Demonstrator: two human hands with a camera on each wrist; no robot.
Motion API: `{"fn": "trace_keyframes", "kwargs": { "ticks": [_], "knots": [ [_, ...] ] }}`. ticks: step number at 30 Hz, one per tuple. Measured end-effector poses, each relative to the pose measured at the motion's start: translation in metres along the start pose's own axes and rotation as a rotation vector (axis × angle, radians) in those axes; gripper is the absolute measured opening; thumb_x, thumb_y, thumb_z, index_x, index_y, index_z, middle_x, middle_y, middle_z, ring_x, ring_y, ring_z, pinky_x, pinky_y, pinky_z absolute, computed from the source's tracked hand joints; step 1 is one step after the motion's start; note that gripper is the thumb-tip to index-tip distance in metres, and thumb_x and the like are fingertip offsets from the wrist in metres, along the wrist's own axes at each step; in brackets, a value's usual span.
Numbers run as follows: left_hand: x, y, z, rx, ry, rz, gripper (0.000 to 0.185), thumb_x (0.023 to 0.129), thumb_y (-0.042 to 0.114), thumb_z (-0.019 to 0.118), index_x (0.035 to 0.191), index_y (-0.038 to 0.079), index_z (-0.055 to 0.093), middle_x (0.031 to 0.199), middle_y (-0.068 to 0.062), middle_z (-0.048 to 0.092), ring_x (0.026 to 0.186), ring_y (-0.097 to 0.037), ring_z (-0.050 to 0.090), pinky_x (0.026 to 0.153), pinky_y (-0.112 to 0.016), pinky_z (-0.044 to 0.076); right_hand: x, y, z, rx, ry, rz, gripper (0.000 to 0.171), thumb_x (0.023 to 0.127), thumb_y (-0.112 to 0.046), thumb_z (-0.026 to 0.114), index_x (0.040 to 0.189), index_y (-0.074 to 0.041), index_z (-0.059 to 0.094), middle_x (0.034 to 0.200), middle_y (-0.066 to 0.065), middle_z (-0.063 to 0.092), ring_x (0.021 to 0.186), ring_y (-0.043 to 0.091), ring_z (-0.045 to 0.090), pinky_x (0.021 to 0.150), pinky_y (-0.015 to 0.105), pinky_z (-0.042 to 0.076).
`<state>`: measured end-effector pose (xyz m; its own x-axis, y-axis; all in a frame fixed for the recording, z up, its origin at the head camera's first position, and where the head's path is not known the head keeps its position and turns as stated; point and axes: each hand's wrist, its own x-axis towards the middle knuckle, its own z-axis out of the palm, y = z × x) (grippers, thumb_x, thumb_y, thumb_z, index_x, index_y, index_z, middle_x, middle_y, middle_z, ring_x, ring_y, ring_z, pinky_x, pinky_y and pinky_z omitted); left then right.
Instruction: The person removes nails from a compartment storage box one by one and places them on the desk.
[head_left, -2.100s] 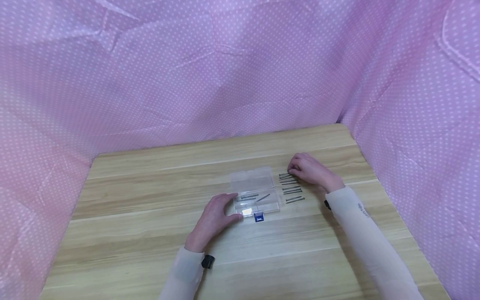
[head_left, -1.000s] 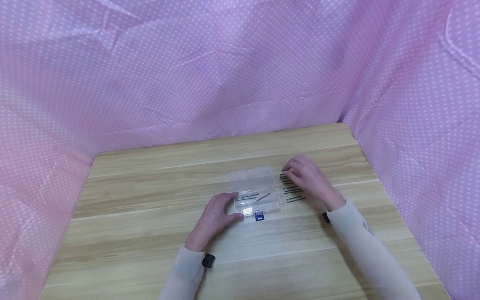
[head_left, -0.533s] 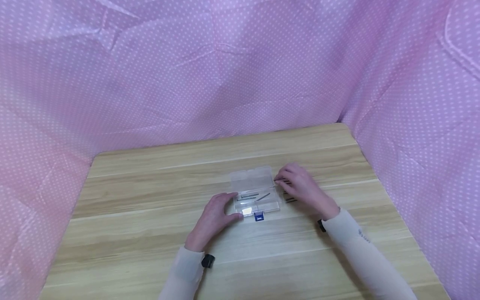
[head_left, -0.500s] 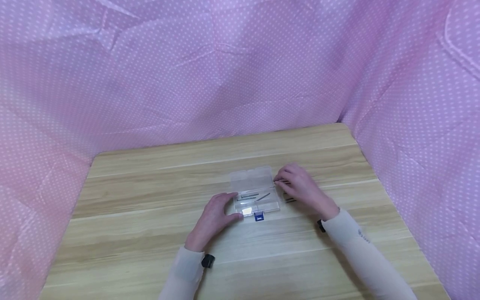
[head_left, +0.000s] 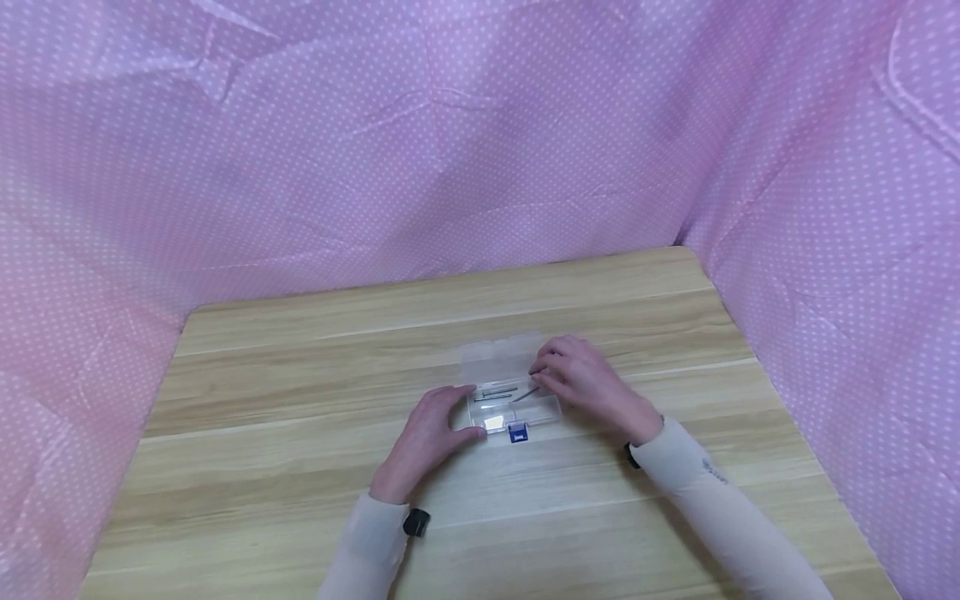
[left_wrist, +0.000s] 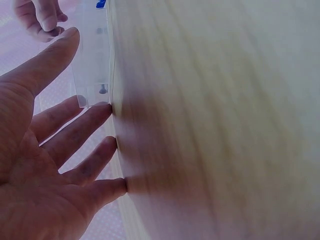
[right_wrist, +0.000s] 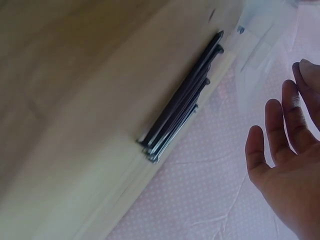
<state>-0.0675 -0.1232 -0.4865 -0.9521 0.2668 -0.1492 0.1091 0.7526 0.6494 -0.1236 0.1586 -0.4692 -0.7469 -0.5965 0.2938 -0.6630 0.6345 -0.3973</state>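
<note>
A small clear plastic box [head_left: 512, 392] lies open in the middle of the wooden table [head_left: 300, 367], its lid folded back flat toward the far side and a blue latch [head_left: 517, 432] on the near edge. The left hand [head_left: 431, 433] rests at the box's left end with fingers out fairly straight and the thumb against its near corner, seemingly to stop the light case from sliding. The right hand [head_left: 581, 383] hovers over the right half of the tray, fingers curled toward the thumb just above the nails in the box [head_left: 504, 393]; whether it pinches one I cannot tell, the fingertips hiding that. The loose nails [right_wrist: 182, 100] lie side by side on the table just right of the box, within easy reach, though in the head view the hand covers them
</note>
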Motion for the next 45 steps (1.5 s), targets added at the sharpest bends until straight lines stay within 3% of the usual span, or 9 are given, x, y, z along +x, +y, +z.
{"fn": "trace_keyframes", "kwargs": {
  "ticks": [9, 18, 39, 45],
  "knots": [
    [0.0, 0.001, -0.001, 0.0, -0.001, -0.006, 0.072, 0.084, 0.036, 0.087, 0.146, 0.012, 0.06, 0.144, -0.015, 0.06, 0.139, -0.037, 0.048, 0.118, -0.055, 0.036, 0.005, -0.004, 0.006, -0.003, -0.092, 0.006, 0.009, 0.089, -0.016, 0.082, 0.098, -0.015, 0.081, 0.108, 0.002, 0.067, 0.106, 0.024, 0.058, 0.092, 0.043, 0.049],
    [0.0, 0.001, -0.001, 0.006, 0.0, -0.002, 0.071, 0.083, 0.035, 0.088, 0.145, 0.012, 0.06, 0.142, -0.014, 0.061, 0.138, -0.037, 0.049, 0.118, -0.054, 0.037, 0.008, -0.002, 0.007, -0.005, -0.205, 0.02, 0.01, 0.09, -0.017, 0.081, 0.1, -0.018, 0.081, 0.113, -0.001, 0.063, 0.111, 0.02, 0.054, 0.102, 0.041, 0.046],
    [-0.001, 0.0, 0.0, -0.003, 0.005, 0.018, 0.07, 0.084, 0.035, 0.087, 0.144, 0.011, 0.06, 0.142, -0.016, 0.061, 0.138, -0.038, 0.049, 0.118, -0.055, 0.036, 0.017, 0.002, 0.01, -0.011, -0.26, -0.071, 0.007, 0.088, -0.018, 0.084, 0.094, -0.021, 0.084, 0.095, -0.007, 0.054, 0.091, 0.014, 0.046, 0.079, 0.029, 0.043],
    [-0.001, 0.001, -0.001, -0.009, 0.005, 0.021, 0.07, 0.084, 0.035, 0.087, 0.144, 0.011, 0.06, 0.143, -0.015, 0.061, 0.138, -0.038, 0.049, 0.118, -0.055, 0.036, 0.02, 0.004, 0.009, -0.039, -0.276, -0.112, 0.007, 0.086, -0.02, 0.085, 0.093, -0.022, 0.084, 0.094, -0.007, 0.055, 0.09, 0.014, 0.046, 0.079, 0.03, 0.043]
  ]
}}
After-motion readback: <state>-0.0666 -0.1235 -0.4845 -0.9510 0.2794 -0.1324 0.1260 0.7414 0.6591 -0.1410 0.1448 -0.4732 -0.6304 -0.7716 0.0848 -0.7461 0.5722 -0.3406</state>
